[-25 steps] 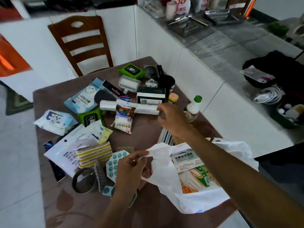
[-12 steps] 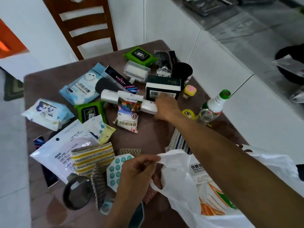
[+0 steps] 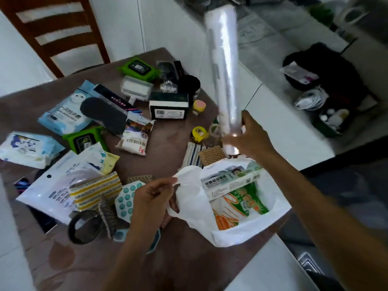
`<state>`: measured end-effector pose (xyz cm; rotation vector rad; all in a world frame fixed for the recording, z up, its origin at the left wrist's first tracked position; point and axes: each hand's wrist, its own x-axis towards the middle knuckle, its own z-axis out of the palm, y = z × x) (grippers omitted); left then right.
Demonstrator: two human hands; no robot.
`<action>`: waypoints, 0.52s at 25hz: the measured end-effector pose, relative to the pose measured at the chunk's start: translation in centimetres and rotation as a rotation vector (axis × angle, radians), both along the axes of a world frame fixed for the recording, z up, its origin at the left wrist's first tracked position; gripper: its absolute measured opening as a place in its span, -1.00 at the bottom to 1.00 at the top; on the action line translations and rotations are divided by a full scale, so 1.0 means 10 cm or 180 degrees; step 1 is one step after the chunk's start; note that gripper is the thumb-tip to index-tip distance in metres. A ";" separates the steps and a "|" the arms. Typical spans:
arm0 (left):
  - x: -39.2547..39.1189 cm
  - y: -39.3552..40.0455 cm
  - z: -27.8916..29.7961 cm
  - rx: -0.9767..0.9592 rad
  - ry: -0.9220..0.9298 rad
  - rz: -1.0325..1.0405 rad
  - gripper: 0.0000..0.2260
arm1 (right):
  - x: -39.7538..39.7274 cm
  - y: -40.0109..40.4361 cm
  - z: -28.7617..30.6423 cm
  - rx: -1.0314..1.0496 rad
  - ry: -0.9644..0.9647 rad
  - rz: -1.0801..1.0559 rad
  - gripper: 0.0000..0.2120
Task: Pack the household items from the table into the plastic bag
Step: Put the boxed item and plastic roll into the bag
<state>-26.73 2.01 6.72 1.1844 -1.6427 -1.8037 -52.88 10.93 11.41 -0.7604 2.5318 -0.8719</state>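
Head view: the right hand gripped the lower end of a clear plastic roll, held nearly upright above the white plastic bag. The left hand pinched the bag's near rim, holding it open on the table. A box lay inside. Packets lay beyond the left hand.

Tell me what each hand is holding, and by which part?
The right hand grips the long clear plastic-film roll at its lower end, standing nearly upright. The left hand pinches the white plastic bag by its rim.
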 end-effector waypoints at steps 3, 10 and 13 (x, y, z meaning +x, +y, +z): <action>-0.01 0.09 0.11 0.0281 0.0327 0.0075 -0.66 | 0.05 0.84 -0.16 -0.0719 -0.1108 -0.0457 -0.42; 0.05 0.30 0.28 0.0442 0.0855 -0.0044 -0.48 | 0.15 1.52 -0.68 0.1024 -0.0128 0.0618 -0.38; 0.09 0.32 0.28 0.0397 0.0951 0.0018 -0.47 | 0.01 1.44 -0.77 0.2143 0.1282 0.1383 -0.32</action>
